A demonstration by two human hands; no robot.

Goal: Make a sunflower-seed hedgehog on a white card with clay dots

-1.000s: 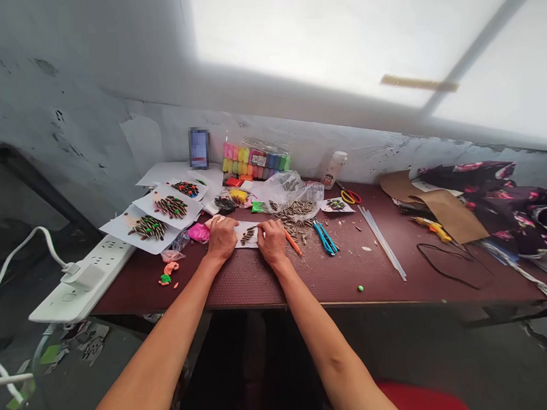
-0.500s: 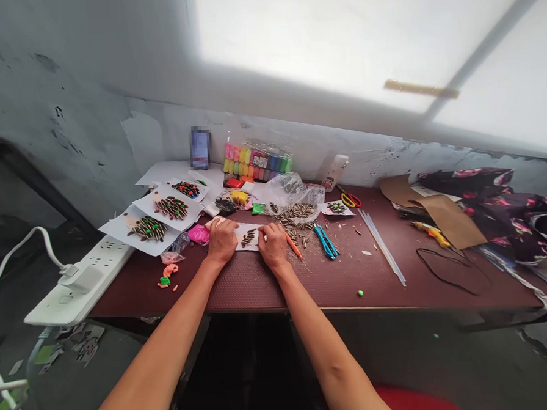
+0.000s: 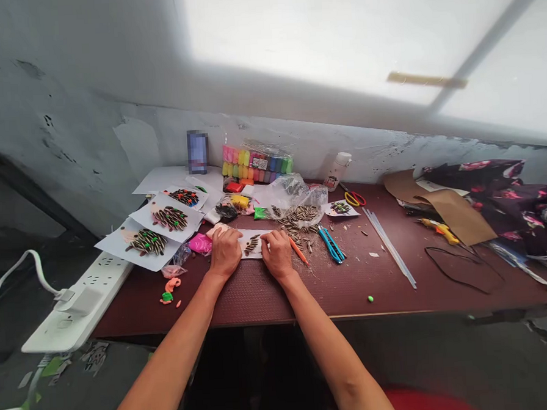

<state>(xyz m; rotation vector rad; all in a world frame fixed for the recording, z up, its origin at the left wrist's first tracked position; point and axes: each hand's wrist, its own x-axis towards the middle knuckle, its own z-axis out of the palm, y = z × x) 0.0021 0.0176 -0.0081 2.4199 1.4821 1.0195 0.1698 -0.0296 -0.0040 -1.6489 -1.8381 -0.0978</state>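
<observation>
A small white card (image 3: 252,250) with several striped seeds (image 3: 252,244) stuck in a cluster lies flat on the dark red table. My left hand (image 3: 226,250) rests on the card's left end, fingers curled; whether it pinches anything is hidden. At the card's right side is my right hand (image 3: 277,252), its fingers bent, with the thumb and fingertips near the seeds. An orange pen-like tool (image 3: 298,251) lies just right of it. Behind are a heap of loose seeds (image 3: 301,214) and a clear plastic bag (image 3: 295,191).
Finished-looking seed pictures (image 3: 171,218), pink clay (image 3: 200,244) and a power strip (image 3: 83,300) are on the left. To the right lie a blue cutter (image 3: 331,245), scissors (image 3: 354,197), clear sticks (image 3: 390,248) and a glue gun (image 3: 441,230). Coloured clay packs (image 3: 257,163) stand behind.
The view has shifted slightly. My right hand has moved a little away from the seeds on the card, which now show more fully. My left hand stays at the card's left end.
</observation>
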